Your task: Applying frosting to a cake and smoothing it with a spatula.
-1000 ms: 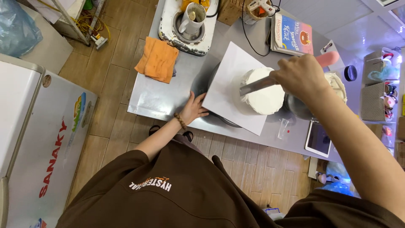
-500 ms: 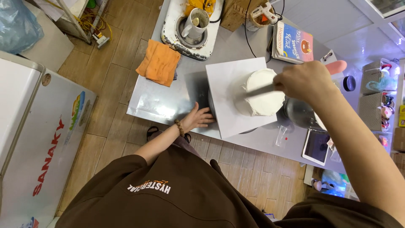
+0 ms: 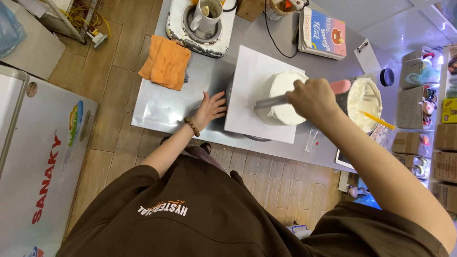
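A round white frosted cake [image 3: 284, 97] stands on a square white board [image 3: 254, 81] on a turntable on the steel table [image 3: 162, 107]. My right hand [image 3: 312, 97] is shut on a metal spatula [image 3: 269, 102], whose blade lies flat against the cake's near side. My left hand [image 3: 209, 108] rests with fingers spread at the board's left edge, touching the turntable. A beaded bracelet sits on that wrist.
An orange cloth [image 3: 165, 62] lies left of the board. A mug stands on a white round appliance [image 3: 190, 31] at the back. A bowl of white cream [image 3: 364, 102] is on the right, with a book [image 3: 323, 33], clipboard and boxes behind. A white chest freezer [image 3: 38, 162] stands left.
The board and cake have turned under my left hand, which slid along the board's edge. The spatula stays against the cake's side.
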